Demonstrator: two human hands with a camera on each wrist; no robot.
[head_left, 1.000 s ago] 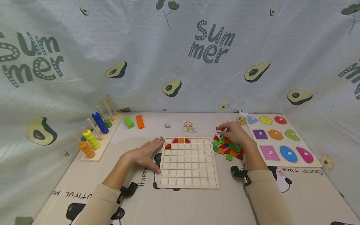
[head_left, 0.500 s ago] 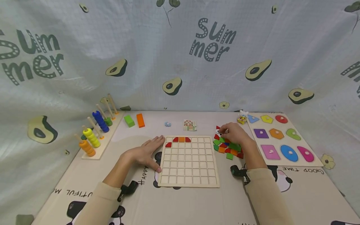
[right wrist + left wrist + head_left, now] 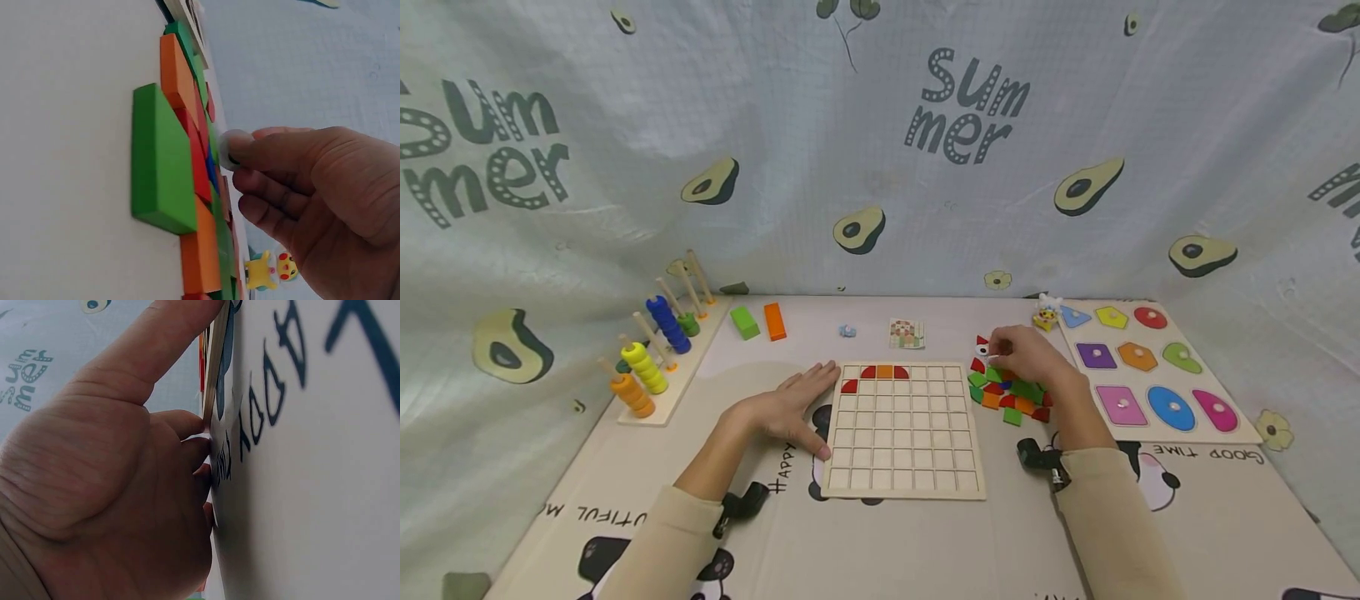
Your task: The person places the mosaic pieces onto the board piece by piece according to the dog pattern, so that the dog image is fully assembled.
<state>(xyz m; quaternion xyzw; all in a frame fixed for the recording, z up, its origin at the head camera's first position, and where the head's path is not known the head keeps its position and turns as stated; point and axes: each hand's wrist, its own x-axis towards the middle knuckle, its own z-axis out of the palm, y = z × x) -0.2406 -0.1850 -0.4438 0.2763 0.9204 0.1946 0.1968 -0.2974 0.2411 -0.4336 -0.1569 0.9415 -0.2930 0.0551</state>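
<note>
My left hand (image 3: 788, 415) lies at the left side of the wooden grid board (image 3: 904, 446), its fingers spread. Thumb and fingertips reach the board's left edge, also seen edge-on in the left wrist view. Several red pieces and an orange square (image 3: 885, 372) sit in the board's upper cells. Over the pile of coloured blocks (image 3: 1000, 402), right of the board, is my right hand (image 3: 1028, 354). Its thumb and finger pinch a small white round piece (image 3: 234, 149) with a dark mark, mostly covered by the thumb. Another white piece with a dark spot (image 3: 982, 351) lies at the pile's far end.
A peg stacker (image 3: 673, 379) with coloured rings stands at left. Behind the board are a green block (image 3: 745, 323), an orange block (image 3: 775, 322), a small blue object (image 3: 847, 331) and a picture card (image 3: 907, 333). A shape puzzle (image 3: 1157, 375) and a toy figure (image 3: 1047, 312) are at right.
My right hand has shifted slightly right over the pile, uncovering more of the white and red pieces at its far end. The left hand has stayed by the board.
</note>
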